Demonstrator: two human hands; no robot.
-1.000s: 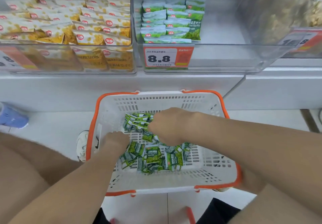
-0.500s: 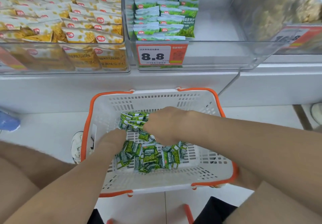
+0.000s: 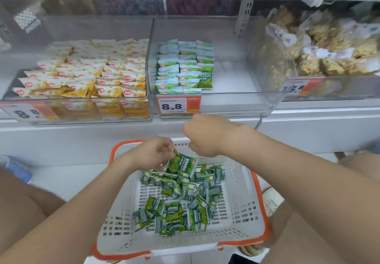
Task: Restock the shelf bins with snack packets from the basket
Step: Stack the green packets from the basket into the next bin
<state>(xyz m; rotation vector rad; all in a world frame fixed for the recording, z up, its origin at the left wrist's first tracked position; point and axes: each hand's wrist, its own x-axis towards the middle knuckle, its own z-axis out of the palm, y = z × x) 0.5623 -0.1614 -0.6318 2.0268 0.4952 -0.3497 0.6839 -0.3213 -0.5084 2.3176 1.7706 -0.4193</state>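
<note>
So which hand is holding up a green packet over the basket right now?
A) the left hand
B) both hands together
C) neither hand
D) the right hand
A: the left hand pinches a green packet by its top corner above the basket, while the right hand is higher up with no packet showing in it.

Left hand (image 3: 151,153) pinches a green packet (image 3: 183,164) above the white basket (image 3: 242,212). Right hand (image 3: 205,136) hovers, fingers curled, below the half-filled middle bin (image 3: 236,103).
</note>
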